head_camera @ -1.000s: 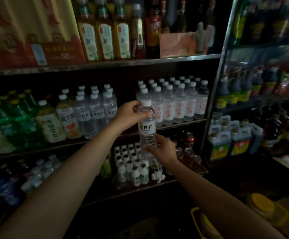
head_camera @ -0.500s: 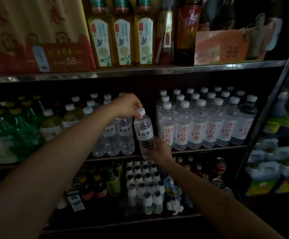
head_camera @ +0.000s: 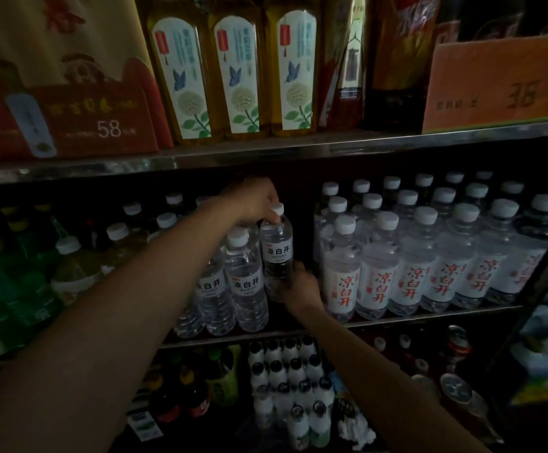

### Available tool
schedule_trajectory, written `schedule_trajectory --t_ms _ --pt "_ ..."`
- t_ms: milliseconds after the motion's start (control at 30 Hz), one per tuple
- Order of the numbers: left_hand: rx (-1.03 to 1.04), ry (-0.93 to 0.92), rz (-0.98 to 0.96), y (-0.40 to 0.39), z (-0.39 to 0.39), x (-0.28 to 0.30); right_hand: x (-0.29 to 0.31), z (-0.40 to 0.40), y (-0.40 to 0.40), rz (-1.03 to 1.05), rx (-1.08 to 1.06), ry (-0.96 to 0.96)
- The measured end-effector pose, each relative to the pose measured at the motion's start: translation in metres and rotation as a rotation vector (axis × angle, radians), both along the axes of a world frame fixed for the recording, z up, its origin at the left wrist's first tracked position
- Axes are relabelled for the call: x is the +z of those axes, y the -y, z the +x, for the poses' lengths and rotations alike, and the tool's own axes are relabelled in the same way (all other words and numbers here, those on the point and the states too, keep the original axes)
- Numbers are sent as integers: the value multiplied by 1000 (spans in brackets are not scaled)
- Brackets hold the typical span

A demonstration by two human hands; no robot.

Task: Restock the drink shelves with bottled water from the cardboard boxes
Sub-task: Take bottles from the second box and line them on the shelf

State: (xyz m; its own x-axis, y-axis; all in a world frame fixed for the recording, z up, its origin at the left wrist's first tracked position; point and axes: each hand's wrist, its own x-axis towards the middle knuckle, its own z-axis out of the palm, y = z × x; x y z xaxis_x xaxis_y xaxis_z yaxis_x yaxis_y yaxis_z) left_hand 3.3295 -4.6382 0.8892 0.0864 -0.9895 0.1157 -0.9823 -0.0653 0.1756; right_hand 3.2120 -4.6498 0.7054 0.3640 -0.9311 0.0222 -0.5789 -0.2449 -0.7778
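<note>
A clear water bottle [head_camera: 276,253] with a white cap and a white label is inside the middle shelf [head_camera: 397,322], upright, at the right end of a row of like bottles [head_camera: 246,282]. My left hand [head_camera: 253,201] grips its cap and neck from above. My right hand [head_camera: 300,284] holds its lower body from the right. Whether its base rests on the shelf is hidden by my right hand. To the right, across a dark gap, stands a block of larger water bottles [head_camera: 406,266] with red lettering.
Green and yellow drink bottles [head_camera: 21,276] fill the shelf's left part. Tall yellow bottles [head_camera: 236,73] and price cards stand on the shelf above. Small white-labelled bottles [head_camera: 289,387] and cans [head_camera: 455,384] sit on the shelf below. A metal upright [head_camera: 547,276] bounds the right side.
Both hands have carried the bottle up and forward into the middle shelf, beside the row of small water bottles. The camera has moved closer to the shelves.
</note>
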Motion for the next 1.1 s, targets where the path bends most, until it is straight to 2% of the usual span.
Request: schedule_trajectory --t_ms 333,633,767,967,1100 --pt "-14 -141 -51 34 30 -8 -3 39 31 -64 -75 48" --pt "-3 -184 -170 36 31 -16 2 48 43 -15 -127 122" --pt "1 -264 -156 36 33 -15 11 40 44 53 -96 113" --pt "6 -222 -74 19 28 -7 34 25 28 13 -33 83" --pt "56 -148 -146 1 17 -2 54 7 13 -2 37 70"
